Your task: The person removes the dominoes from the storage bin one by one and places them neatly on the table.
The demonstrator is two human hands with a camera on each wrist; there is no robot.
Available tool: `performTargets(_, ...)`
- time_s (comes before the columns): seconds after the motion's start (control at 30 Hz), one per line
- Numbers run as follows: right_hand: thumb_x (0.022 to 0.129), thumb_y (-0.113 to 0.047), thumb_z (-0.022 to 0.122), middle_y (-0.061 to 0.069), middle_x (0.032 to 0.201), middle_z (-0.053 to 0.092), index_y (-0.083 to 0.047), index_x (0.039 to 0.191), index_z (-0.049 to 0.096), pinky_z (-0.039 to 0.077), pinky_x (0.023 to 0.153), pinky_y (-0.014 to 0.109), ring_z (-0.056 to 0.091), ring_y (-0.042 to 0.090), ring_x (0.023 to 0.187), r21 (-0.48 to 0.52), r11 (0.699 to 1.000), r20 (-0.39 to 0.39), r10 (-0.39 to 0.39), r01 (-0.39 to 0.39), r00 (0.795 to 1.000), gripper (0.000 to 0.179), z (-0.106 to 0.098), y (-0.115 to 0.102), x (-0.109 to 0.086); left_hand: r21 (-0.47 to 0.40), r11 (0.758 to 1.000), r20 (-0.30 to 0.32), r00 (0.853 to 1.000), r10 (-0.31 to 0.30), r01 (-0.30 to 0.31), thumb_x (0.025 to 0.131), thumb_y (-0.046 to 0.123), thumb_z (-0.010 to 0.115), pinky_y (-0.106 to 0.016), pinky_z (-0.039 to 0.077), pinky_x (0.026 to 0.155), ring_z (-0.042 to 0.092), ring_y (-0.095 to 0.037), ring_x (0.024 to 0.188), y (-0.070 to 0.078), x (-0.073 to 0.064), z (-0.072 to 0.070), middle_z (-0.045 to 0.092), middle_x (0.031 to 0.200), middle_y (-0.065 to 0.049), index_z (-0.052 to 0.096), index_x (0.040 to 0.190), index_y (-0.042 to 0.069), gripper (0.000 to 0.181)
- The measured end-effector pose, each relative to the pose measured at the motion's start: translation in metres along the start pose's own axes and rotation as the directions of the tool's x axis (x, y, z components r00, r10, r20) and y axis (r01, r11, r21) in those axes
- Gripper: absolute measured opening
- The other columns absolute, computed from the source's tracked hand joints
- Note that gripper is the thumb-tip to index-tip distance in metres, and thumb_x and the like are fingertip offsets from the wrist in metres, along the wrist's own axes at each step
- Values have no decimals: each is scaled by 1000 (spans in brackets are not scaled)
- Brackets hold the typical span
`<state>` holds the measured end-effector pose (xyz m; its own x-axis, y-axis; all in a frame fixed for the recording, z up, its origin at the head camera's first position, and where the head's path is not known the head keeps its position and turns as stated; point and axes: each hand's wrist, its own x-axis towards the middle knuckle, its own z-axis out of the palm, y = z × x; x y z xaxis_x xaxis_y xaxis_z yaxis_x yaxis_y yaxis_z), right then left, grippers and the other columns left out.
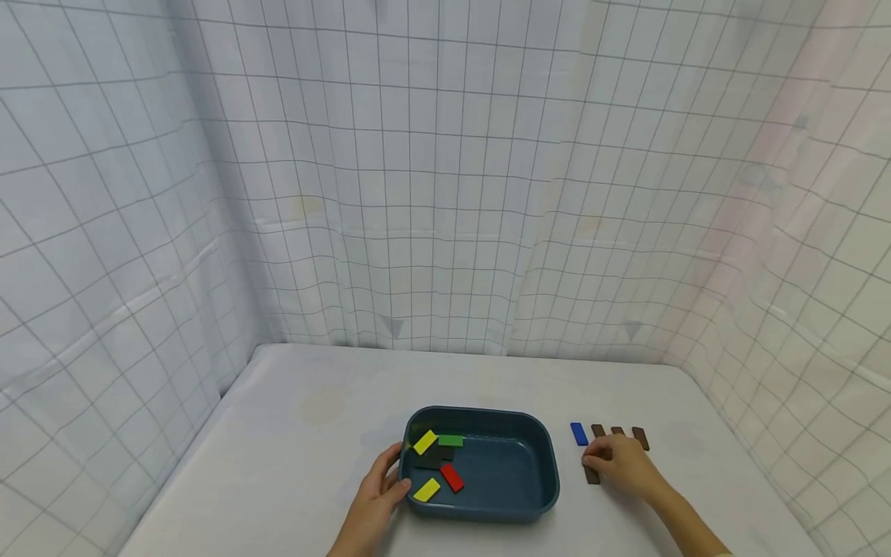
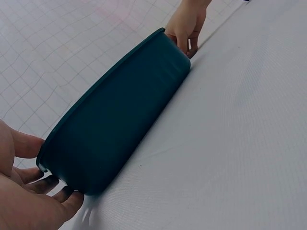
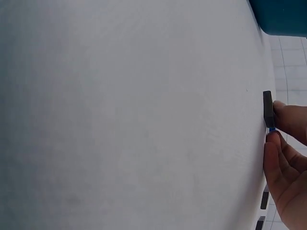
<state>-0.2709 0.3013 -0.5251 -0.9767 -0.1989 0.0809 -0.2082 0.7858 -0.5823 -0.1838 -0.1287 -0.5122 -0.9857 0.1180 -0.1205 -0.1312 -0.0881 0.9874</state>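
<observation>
My left hand (image 1: 373,495) grips the left end of a dark teal plastic tub (image 1: 480,512), its fingers at the rim and end wall. In the left wrist view that hand's fingers (image 2: 48,184) curl against the tub's end, partly underneath. Flat domino-like blocks lie in the tub's left half: yellow blocks (image 1: 427,490), a red block (image 1: 452,477), a green block (image 1: 450,440) and black blocks (image 1: 428,458). Right of the tub, my right hand (image 1: 626,464) pinches a dark brown block (image 3: 267,109) between thumb and fingertips, close to the table; the hand covers part of it.
Just beyond my right hand, a blue block (image 1: 579,434) and several brown blocks (image 1: 640,439) lie in a row on the white-covered table (image 1: 292,464). White grid-patterned curtains (image 1: 445,193) hang behind the table and on both sides.
</observation>
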Motion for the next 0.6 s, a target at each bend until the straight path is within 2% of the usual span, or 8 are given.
performTargets(0.13, 90, -11, 80, -9, 82, 66, -14, 90, 76, 53, 65, 27, 60, 10, 74, -39, 999, -34, -16, 15, 999, 5, 0, -5, -1, 7, 1000, -7, 1000, 0, 0, 105, -4, 47, -60, 34, 115, 22, -51, 149, 1, -1, 1, 14, 165, -32, 21, 160, -6, 60)
performTargets(0.23, 91, -11, 79, -7, 83, 65, -12, 92, 76, 52, 66, 28, 58, 10, 74, -56, 997, -93, -59, 54, 994, 4, -1, -11, -1, 16, 1000, -12, 1000, -8, 8, 105, -3, 47, -59, 34, 114, 22, -51, 149, 1, -1, 1, 14, 165, -32, 22, 160, -6, 60)
performTargets(0.43, 90, -6, 79, -9, 82, 66, -10, 95, 77, 50, 61, 26, 56, 7, 70, -70, 983, -210, -181, 170, 961, 6, -5, -29, 6, 18, 1000, -25, 1000, -10, 10, 105, -3, 48, -59, 35, 114, 25, -50, 148, 0, 0, 0, 15, 165, -31, 22, 160, -5, 61)
performTargets(0.6, 90, -6, 79, -10, 83, 66, -7, 98, 77, 54, 61, 25, 62, 6, 72, -37, 969, -224, -246, 244, 943, 7, -5, -47, 10, 11, 1000, -22, 1000, 4, -4, 105, -4, 48, -58, 36, 114, 25, -50, 148, -1, -1, 1, 15, 165, -31, 22, 160, -6, 61)
